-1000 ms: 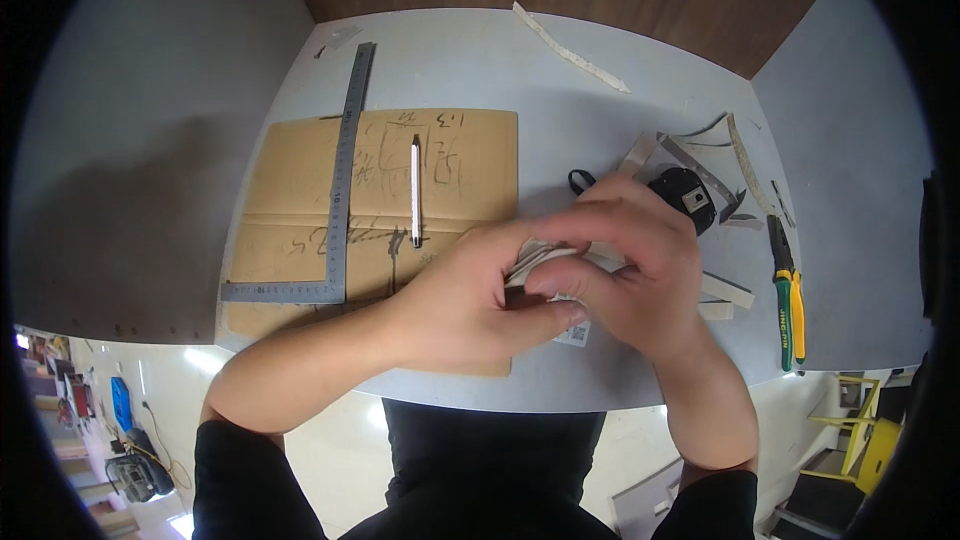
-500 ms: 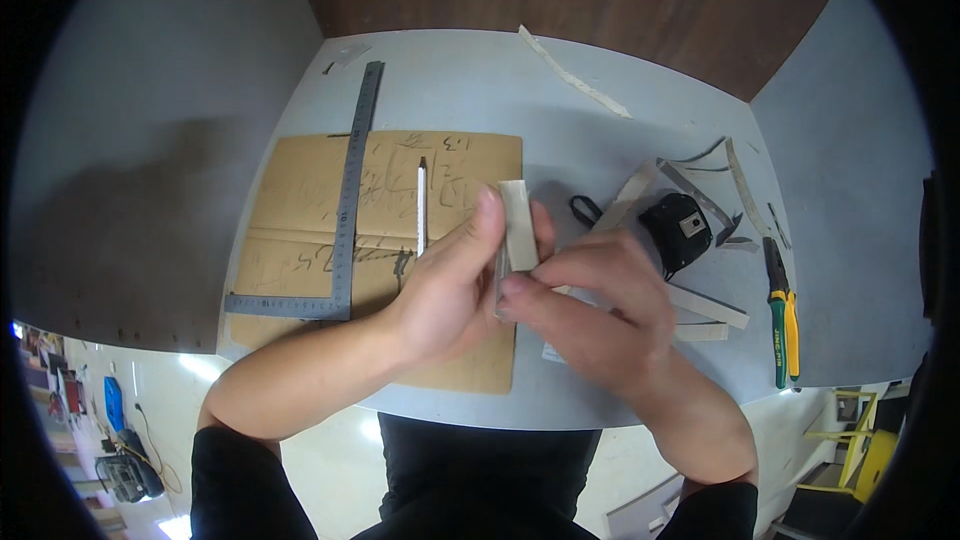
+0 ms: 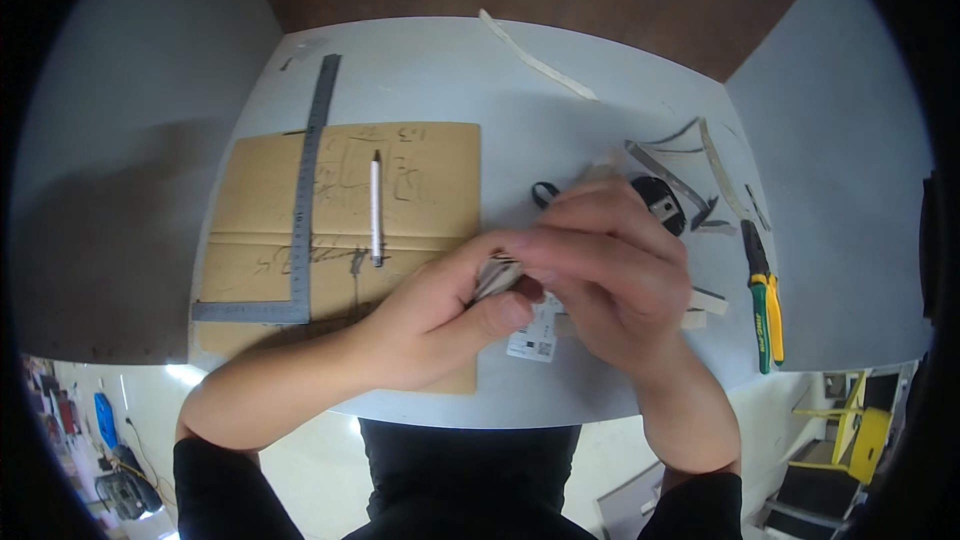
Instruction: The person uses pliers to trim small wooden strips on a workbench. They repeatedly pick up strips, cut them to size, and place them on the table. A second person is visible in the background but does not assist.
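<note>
My left hand [image 3: 437, 318] is closed around a short greyish-beige block-like piece [image 3: 494, 278], its thumb along the near side. Only a layered-looking end of the piece shows between the fingers; the rest is hidden. Fingertips of my right hand [image 3: 628, 265] are pinched together at the far right end of that piece, covering what they grip there. Beneath the hands, to the left, lies a brown cardboard sheet [image 3: 250, 180] with dark hand-drawn lines. On it rest a metal L-shaped ruler [image 3: 304, 200] and a white pen [image 3: 376, 205].
Partly behind my right hand sits a black tape measure [image 3: 655, 202]. Thin curved strips [image 3: 720, 165] lie beyond it, with green-and-yellow-handled pliers [image 3: 764, 305] at the right. A pale strip [image 3: 535, 58] lies at the back. A white label [image 3: 535, 335] shows below the hands. Grey panels flank the table.
The piece has been tilted from standing upright to lying lower in my left hand, its end now showing. My right hand has come up over its end. The view has shifted slightly.
</note>
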The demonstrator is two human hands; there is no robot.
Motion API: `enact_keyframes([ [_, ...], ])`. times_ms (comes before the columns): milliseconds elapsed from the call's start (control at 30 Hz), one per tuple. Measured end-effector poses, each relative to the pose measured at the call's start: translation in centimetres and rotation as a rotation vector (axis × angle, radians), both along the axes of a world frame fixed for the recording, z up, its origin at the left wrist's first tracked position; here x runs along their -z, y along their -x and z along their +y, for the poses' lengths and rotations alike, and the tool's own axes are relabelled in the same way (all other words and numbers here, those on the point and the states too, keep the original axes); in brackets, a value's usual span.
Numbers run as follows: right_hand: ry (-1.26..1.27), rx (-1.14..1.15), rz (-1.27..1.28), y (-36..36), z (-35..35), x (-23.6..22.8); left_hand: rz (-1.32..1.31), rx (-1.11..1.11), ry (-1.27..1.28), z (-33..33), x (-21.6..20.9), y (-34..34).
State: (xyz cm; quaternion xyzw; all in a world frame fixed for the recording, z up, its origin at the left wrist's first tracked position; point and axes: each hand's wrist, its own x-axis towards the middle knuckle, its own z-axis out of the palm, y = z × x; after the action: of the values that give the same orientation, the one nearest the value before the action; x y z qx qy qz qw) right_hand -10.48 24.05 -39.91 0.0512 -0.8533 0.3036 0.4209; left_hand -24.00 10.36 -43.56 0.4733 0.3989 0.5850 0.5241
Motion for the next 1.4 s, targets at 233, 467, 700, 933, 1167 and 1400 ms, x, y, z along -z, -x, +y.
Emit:
enact_keyframes([
  [233,0.120,-0.051,-0.087,0.7,-0.1,1.2,0.243,0.005,0.024,0.4,0.0,0.8],
  [467,0.101,0.005,-0.133,0.6,-0.5,0.5,0.503,-0.293,0.026,1.2,-0.7,0.2],
  [700,0.118,0.012,-0.195,-0.1,-0.1,-0.5,0.350,-0.136,0.025,0.4,-1.5,0.1],
  [933,0.149,-0.033,-0.193,-0.3,1.0,-0.4,0.231,0.005,0.159,0.6,-1.9,1.5],
  [1167,0.001,0.046,-0.087,0.3,0.9,1.1,0.061,0.119,0.137,0.9,-1.6,1.9],
  [1400,-0.165,-0.128,0.042,-0.2,0.5,-0.3,0.235,0.165,-0.165,0.1,-0.9,0.9],
])
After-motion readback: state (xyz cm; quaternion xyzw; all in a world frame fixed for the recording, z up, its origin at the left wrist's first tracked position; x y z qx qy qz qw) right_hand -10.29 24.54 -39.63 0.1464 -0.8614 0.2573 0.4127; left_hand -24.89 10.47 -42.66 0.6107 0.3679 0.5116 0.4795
